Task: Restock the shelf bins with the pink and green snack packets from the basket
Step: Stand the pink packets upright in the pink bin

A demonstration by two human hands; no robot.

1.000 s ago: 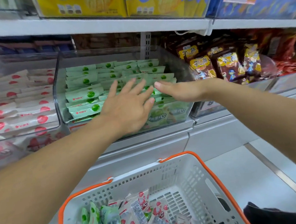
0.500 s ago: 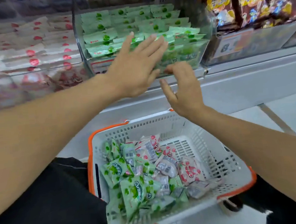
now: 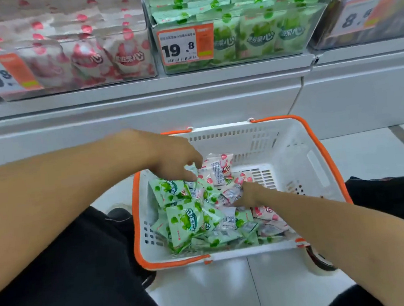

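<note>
Head view: basket (image 3: 291, 144) holds mixed packets (image 3: 190, 218); left hand (image 3: 172, 160), right hand (image 3: 247, 195) among them, grip unclear.

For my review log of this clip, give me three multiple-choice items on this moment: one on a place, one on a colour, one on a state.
1. Where is the bin of green packets relative to the bin of pink packets?
A. to its right
B. to its left
C. on the shelf below it

2. What colour is the rim of the basket?
A. blue
B. orange
C. black

3. Where are the left hand and right hand?
A. both up at the shelf bins
B. both down in the basket among the packets
C. both resting on the floor

Answers:
1 A, the green bin stands right of the pink one on the same shelf.
2 B, an orange band edges the white basket.
3 B, both hands reach into the packet pile.
</note>
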